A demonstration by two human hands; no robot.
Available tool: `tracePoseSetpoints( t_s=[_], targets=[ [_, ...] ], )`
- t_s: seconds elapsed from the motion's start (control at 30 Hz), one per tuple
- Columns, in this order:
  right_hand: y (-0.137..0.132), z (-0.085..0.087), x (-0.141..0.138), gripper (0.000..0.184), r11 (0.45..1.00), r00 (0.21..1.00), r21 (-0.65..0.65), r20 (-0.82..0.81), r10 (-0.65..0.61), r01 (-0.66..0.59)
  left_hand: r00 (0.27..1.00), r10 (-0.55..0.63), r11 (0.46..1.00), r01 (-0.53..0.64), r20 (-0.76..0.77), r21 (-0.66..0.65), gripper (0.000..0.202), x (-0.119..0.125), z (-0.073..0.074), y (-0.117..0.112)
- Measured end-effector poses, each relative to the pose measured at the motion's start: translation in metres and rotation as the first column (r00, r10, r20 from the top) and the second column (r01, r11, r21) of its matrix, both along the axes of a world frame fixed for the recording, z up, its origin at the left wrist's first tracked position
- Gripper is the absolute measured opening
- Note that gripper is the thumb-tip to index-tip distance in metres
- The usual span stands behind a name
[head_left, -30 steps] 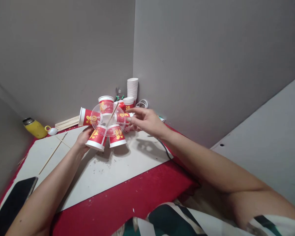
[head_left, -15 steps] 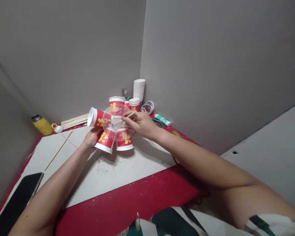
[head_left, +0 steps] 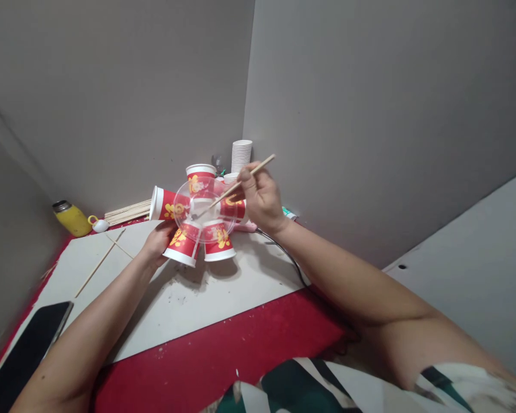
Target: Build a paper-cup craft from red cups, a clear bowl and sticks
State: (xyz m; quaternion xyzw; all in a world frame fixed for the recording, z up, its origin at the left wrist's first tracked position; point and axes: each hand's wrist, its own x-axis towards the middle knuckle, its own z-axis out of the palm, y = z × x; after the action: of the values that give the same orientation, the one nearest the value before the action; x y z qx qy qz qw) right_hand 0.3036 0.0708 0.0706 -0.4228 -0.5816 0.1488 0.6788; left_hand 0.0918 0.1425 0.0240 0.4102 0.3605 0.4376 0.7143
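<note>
A ring of red paper cups (head_left: pixel 198 221) with yellow print is fixed around a clear plastic disc (head_left: pixel 196 209) and held up over the white board (head_left: pixel 155 287). My left hand (head_left: pixel 158 244) grips this cup wheel from below at its lower left. My right hand (head_left: pixel 261 198) is closed on a thin wooden stick (head_left: pixel 241 183). The stick slants from upper right down to the middle of the disc.
A stack of white cups (head_left: pixel 241 156) stands in the corner. A yellow bottle (head_left: pixel 71 218), a bundle of wooden sticks (head_left: pixel 126 212) and loose sticks (head_left: pixel 98 263) lie at the left. A black phone (head_left: pixel 30 350) rests at the front left. A cable (head_left: pixel 284 255) runs behind my right wrist.
My right hand went from open beside the cup wheel to gripping the stick, then lifted so the stick's outer end points up and right. The left hand kept its hold.
</note>
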Motion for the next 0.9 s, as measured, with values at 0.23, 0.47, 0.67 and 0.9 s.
tracePoseSetpoints(
  t_s=[0.23, 0.47, 0.67, 0.9],
  targets=[
    [0.004, 0.043, 0.016, 0.044, 0.858, 0.924, 0.387, -0.311, -0.224, 0.339, 0.988, 0.15, 0.985, -0.152, -0.031, -0.084, 0.012, -0.005, -0.007, 0.017],
    [-0.001, 0.007, 0.004, 0.022, 0.983, 0.91, 0.153, 0.384, -0.158, 0.107, 0.987, 0.161, 0.978, -0.157, 0.018, -0.134, 0.015, -0.007, -0.001, 0.018],
    [0.007, -0.015, -0.018, 0.04, 0.986, 0.671, -0.126, 0.741, 0.021, 0.108, 0.992, 0.113, 0.987, -0.106, 0.048, -0.121, 0.015, -0.004, 0.0, 0.011],
    [0.005, -0.016, -0.021, 0.037, 0.989, 0.721, -0.144, 0.689, 0.071, 0.041, 0.992, 0.113, 0.987, -0.106, 0.049, -0.123, 0.015, -0.003, 0.001, 0.011]
  ],
)
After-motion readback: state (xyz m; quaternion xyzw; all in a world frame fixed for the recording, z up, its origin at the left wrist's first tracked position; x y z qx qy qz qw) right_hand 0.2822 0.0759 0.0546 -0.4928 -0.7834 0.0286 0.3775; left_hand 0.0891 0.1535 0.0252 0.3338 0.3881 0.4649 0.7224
